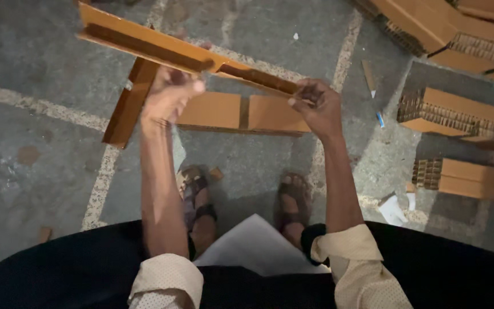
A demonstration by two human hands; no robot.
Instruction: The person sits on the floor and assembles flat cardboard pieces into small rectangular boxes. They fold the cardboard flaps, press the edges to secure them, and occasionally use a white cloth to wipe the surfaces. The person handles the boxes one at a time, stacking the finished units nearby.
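I hold a flat brown cardboard box blank (144,43) up in front of me, seen nearly edge-on, with flaps hanging down. My left hand (170,94) grips it near the middle, next to a hanging flap (128,106). My right hand (315,106) pinches its right end. Two lower flaps (241,111) show between my hands. Below are my sandalled feet (198,197) on the grey concrete floor.
Stacks of flattened corrugated cardboard (458,111) lie on the floor at right and top right. A white sheet (253,246) rests near my lap. Small scraps and a blue marker (379,119) lie on the floor. Pale painted lines (41,106) cross the concrete.
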